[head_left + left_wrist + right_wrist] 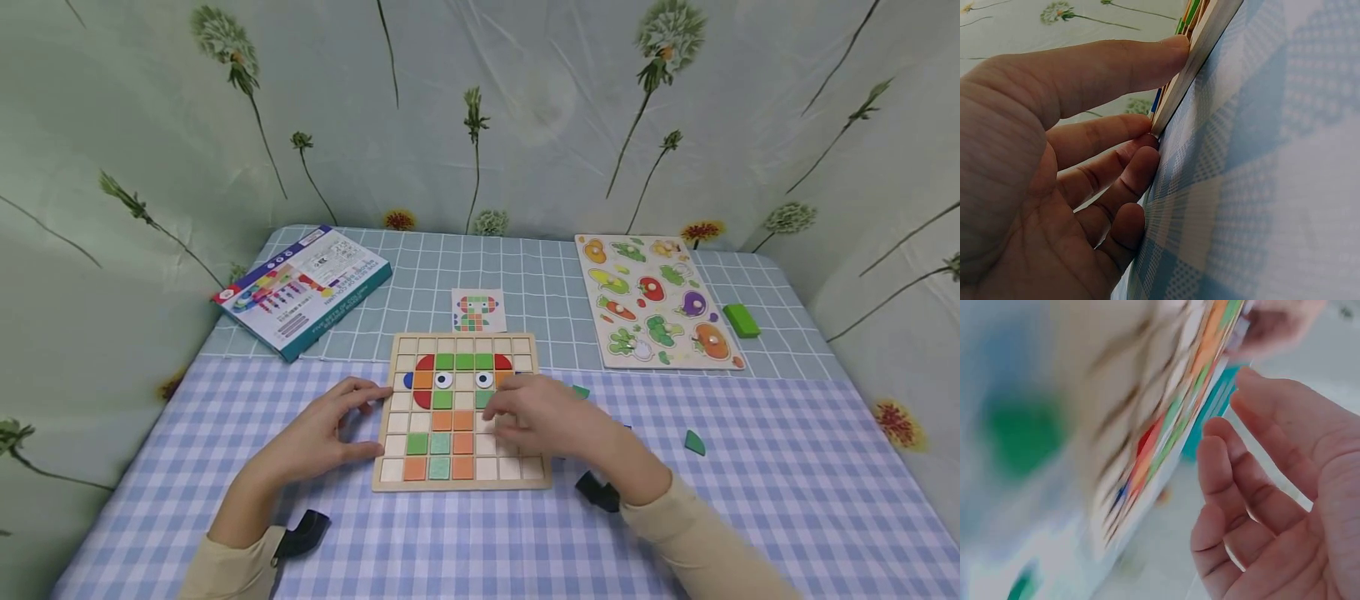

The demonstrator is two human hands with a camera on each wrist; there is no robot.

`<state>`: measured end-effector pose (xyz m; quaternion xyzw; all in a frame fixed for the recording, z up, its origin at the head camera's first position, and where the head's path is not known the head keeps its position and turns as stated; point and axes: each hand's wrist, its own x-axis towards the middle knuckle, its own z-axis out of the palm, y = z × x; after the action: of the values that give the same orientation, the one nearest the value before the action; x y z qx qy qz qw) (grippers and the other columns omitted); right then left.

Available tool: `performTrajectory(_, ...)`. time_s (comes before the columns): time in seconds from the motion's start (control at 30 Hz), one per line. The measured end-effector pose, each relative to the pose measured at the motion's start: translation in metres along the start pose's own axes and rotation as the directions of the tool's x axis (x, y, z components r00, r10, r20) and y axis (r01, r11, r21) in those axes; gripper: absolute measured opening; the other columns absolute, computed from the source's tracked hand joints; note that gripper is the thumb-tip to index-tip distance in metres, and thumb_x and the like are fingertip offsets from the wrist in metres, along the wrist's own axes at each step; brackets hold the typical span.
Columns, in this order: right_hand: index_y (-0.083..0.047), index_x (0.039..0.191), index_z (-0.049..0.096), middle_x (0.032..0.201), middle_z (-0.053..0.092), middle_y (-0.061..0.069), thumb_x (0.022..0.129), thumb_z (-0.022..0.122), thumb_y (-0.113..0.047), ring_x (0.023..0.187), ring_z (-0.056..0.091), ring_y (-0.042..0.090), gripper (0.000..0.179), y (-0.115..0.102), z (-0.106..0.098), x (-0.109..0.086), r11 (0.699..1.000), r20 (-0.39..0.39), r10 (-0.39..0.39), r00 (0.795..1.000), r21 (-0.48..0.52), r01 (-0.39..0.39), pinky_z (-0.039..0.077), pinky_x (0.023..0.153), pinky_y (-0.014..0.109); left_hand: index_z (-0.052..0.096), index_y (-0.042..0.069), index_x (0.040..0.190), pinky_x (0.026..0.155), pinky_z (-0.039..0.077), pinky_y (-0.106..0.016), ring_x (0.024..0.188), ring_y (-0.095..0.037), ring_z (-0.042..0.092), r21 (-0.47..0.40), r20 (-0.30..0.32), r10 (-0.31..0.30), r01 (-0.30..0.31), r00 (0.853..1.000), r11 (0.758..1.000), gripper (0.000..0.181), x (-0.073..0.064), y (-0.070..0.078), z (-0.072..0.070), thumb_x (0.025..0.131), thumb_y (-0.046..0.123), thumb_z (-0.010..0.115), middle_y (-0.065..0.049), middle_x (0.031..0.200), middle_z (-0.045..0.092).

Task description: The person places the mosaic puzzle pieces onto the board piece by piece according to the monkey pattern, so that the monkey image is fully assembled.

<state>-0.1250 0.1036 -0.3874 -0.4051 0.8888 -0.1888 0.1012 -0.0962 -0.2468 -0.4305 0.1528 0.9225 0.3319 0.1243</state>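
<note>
A wooden grid board [495,485] lies flat on the checked cloth, with coloured square and rounded tiles forming a figure with two eye tiles [444,380]. At its left edge is my left hand [330,429], thumb and forefinger touching the frame from the side. The left wrist view shows the thumb [1147,59] against the wooden rim. Over the right half of the board hovers my right hand [543,417], covering several cells and part of the figure. Its fingers [1216,465] are loosely bent, with nothing between them in the right wrist view.
A picture card [478,312] lies just behind the board. At the back left is a puzzle box [307,287]; at the back right, a vegetable peg puzzle [633,308] and a green block [741,320]. Green quarter-round pieces [695,442] lie right of the board.
</note>
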Motion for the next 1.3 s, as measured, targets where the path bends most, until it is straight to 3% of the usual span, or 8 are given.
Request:
performTrajectory(0.1, -0.014, 0.115, 0.081, 0.112, 0.074, 0.001, 0.095, 0.081, -0.014, 0.091, 0.065, 0.013, 0.021, 0.029, -0.013, -0.021, 0.990, -0.009, 0.138, 0.990, 0.002, -0.138, 0.060, 0.082, 0.031, 0.062, 0.019, 0.151, 0.084, 0.048, -0.030, 0.115, -0.021, 0.056, 0.002, 0.001, -0.003, 0.003, 1.000, 1.000, 0.073, 0.000, 0.000, -0.001, 0.086, 0.027, 0.092, -0.005, 0.142, 0.060)
performTrajectory(0.2, -0.015, 0.120, 0.080, 0.115, 0.073, 0.002, 0.093, 0.083, -0.013, 0.095, 0.066, 0.015, 0.027, 0.053, -0.022, -0.038, 0.961, 0.021, 0.277, 0.961, -0.004, -0.277, 0.061, 0.088, 0.037, 0.062, 0.019, 0.151, 0.084, 0.048, -0.029, 0.115, -0.021, 0.056, 0.002, 0.001, -0.008, 0.008, 1.000, 1.000, 0.073, 0.000, 0.000, -0.001, 0.086, 0.027, 0.092, -0.005, 0.141, 0.059)
performTrajectory(0.3, -0.013, 0.121, 0.079, 0.114, 0.072, 0.002, 0.092, 0.083, -0.012, 0.099, 0.066, 0.016, 0.030, 0.069, -0.027, -0.050, 0.941, 0.042, 0.338, 0.940, -0.009, -0.338, 0.062, 0.093, 0.042, 0.062, 0.019, 0.151, 0.083, 0.048, -0.029, 0.115, -0.022, 0.055, -0.003, 0.001, -0.012, 0.012, 1.000, 1.000, 0.073, -0.001, 0.000, -0.001, 0.086, 0.028, 0.092, -0.005, 0.141, 0.059)
performTrajectory(0.47, -0.013, 0.121, 0.079, 0.111, 0.073, 0.001, 0.092, 0.083, -0.010, 0.097, 0.064, 0.014, 0.029, 0.079, -0.029, -0.056, 0.941, 0.065, 0.336, 0.940, 0.020, -0.338, 0.060, 0.092, 0.041, 0.062, 0.020, 0.151, 0.083, 0.048, -0.029, 0.115, -0.022, 0.055, -0.009, 0.001, -0.020, 0.020, 1.000, 1.000, 0.072, -0.001, 0.000, -0.001, 0.086, 0.028, 0.092, -0.005, 0.141, 0.059)
performTrajectory(0.8, -0.011, 0.117, 0.080, 0.105, 0.072, 0.001, 0.094, 0.080, -0.007, 0.091, 0.063, 0.012, 0.023, 0.083, -0.025, -0.049, 0.946, 0.062, 0.324, 0.944, 0.008, -0.325, 0.062, 0.088, 0.039, 0.063, 0.021, 0.151, 0.081, 0.047, -0.027, 0.114, -0.021, 0.056, -0.004, -0.012, 0.007, -0.007, 1.000, 1.000, 0.072, 0.000, 0.000, 0.001, 0.085, 0.026, 0.092, -0.004, 0.141, 0.060)
performTrajectory(1.03, -0.005, 0.114, 0.080, 0.093, 0.072, -0.001, 0.096, 0.080, -0.011, 0.082, 0.061, 0.010, 0.020, 0.086, -0.024, -0.047, 0.929, 0.059, 0.364, 0.930, 0.047, -0.367, 0.058, 0.077, 0.030, 0.062, 0.020, 0.151, 0.083, 0.048, -0.028, 0.115, -0.021, 0.055, 0.004, -0.005, -0.001, 0.001, 1.000, 1.000, 0.072, 0.000, 0.001, 0.000, 0.086, 0.027, 0.092, -0.004, 0.142, 0.059)
performTrajectory(1.3, -0.005, 0.110, 0.078, 0.088, 0.073, -0.002, 0.095, 0.082, -0.016, 0.079, 0.062, 0.009, 0.019, 0.091, -0.022, -0.047, 0.916, 0.049, 0.387, 0.921, 0.092, -0.390, 0.058, 0.076, 0.029, 0.062, 0.020, 0.151, 0.082, 0.048, -0.028, 0.115, -0.021, 0.055, -0.002, -0.008, -0.003, 0.003, 1.000, 1.000, 0.073, -0.001, 0.000, 0.000, 0.085, 0.026, 0.092, -0.005, 0.142, 0.059)
